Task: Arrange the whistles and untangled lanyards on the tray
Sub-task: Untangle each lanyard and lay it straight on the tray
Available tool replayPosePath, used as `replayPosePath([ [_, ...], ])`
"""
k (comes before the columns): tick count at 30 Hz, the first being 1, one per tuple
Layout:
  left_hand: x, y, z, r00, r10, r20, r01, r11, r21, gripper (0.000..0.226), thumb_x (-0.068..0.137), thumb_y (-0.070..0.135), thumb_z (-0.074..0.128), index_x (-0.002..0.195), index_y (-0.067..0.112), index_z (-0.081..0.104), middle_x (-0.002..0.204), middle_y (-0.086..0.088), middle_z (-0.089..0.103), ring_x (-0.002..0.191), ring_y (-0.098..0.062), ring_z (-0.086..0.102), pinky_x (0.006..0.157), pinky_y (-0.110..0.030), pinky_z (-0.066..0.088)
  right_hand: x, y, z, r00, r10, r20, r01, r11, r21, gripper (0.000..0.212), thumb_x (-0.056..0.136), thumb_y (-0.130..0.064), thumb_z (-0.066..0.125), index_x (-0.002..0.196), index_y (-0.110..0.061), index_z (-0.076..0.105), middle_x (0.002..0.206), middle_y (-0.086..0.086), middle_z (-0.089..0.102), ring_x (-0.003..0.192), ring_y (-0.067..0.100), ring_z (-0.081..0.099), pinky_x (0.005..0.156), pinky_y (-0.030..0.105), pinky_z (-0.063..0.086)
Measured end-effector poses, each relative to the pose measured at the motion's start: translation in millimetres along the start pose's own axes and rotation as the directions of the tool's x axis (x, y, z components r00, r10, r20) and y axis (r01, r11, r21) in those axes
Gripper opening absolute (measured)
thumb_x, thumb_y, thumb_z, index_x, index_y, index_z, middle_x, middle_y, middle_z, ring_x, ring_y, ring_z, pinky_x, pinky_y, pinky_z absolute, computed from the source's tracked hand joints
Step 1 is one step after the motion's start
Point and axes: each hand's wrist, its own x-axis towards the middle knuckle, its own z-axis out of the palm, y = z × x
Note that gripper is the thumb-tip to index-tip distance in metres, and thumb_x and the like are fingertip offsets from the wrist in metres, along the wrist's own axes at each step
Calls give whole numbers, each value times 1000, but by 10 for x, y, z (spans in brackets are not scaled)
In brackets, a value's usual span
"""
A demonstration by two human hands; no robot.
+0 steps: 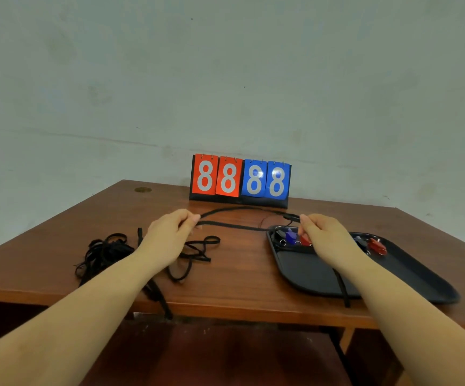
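A black lanyard [236,210] is stretched as a doubled loop between my two hands above the brown table. My left hand [170,232] pinches its looped end. My right hand [320,232] pinches its clip end over the far left corner of the black tray [309,271]. Several whistles lie along the tray's far edge: a black one [280,235], a blue one [291,236], a red one [305,240] and another red one [377,246]. A tangled heap of black lanyards [106,253] lies on the table at the left. A looser lanyard [197,250] lies beside my left wrist.
A flip scoreboard [239,179] showing 8888 in red and blue stands at the table's back edge against the wall. One lanyard strap [342,288] hangs off the tray's near rim, another [161,302] hangs over the table's front edge.
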Motion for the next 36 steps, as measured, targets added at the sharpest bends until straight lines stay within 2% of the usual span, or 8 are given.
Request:
replayPosePath([
  [6, -553, 345, -122, 990, 101, -103, -117, 979, -167, 32, 97, 32, 40, 68, 25, 52, 62, 15, 57, 65, 4, 53, 59, -10, 34, -429, -159, 33, 997, -68, 22, 59, 960, 273, 39, 99, -32, 37, 66, -21, 54, 47, -13, 46, 52, 1, 38, 56, 22, 28],
  [12, -1234, 145, 346, 991, 116, 68, -93, 957, -274, 35, 94, 34, 45, 62, 23, 49, 62, 1, 49, 64, -16, 51, 61, -19, 37, -1028, 20, 581, 989, -123, 83, 75, 897, 435, 38, 99, -26, 38, 65, -17, 53, 45, -17, 46, 44, -2, 44, 55, 20, 26],
  [15, -1469, -85, 537, 987, 31, 160, 5, 975, -222, 36, 94, 37, 46, 61, 23, 50, 57, 8, 48, 56, -7, 48, 60, -21, 37, -1275, 191, 877, 990, -67, 126, -7, 861, 508, 39, 99, -29, 39, 63, -24, 55, 43, -15, 41, 42, 0, 38, 55, 21, 25],
  [20, -1617, -357, 561, 916, -23, 401, 24, 1000, 3, 27, 93, 44, 46, 72, 33, 58, 71, 10, 63, 70, -3, 58, 70, -24, 46, -1426, 340, 1043, 977, -65, 206, -48, 865, 499, 40, 99, -32, 39, 63, -29, 55, 43, -15, 40, 42, 0, 38, 54, 21, 25],
  [26, -1601, -348, 601, 965, -7, 264, -5, 999, 45, 22, 92, 38, 51, 111, 35, 61, 99, 19, 56, 95, 0, 54, 90, -25, 45, -1535, 345, 1094, 964, -101, 246, -24, 888, 459, 36, 99, -26, 39, 66, -20, 54, 44, -17, 45, 44, -1, 43, 54, 19, 26],
  [29, -1641, -285, 636, 974, 55, 218, -53, 998, -14, 31, 90, 33, 57, 120, 33, 58, 101, 20, 53, 96, 2, 52, 87, -20, 45, -1551, 341, 1101, 963, -118, 241, -1, 896, 444, 37, 98, -29, 40, 66, -20, 54, 46, -17, 46, 46, -1, 44, 55, 20, 27],
  [32, -1700, -179, 668, 977, 35, 209, 6, 981, -194, 26, 84, 29, 66, 110, 33, 63, 98, 13, 59, 91, 0, 56, 83, -17, 45, -1587, 320, 1102, 960, -129, 248, 13, 907, 422, 37, 98, -30, 39, 66, -22, 55, 47, -18, 48, 48, -2, 44, 57, 21, 29],
  [36, -1754, 7, 679, 967, -59, 249, 189, 820, -541, 15, 74, 31, 69, 90, 31, 70, 80, 7, 67, 74, -2, 59, 75, -15, 47, -1618, 266, 1094, 953, -141, 268, 14, 906, 424, 36, 98, -26, 40, 66, -21, 54, 47, -20, 50, 49, -3, 46, 57, 17, 28],
])
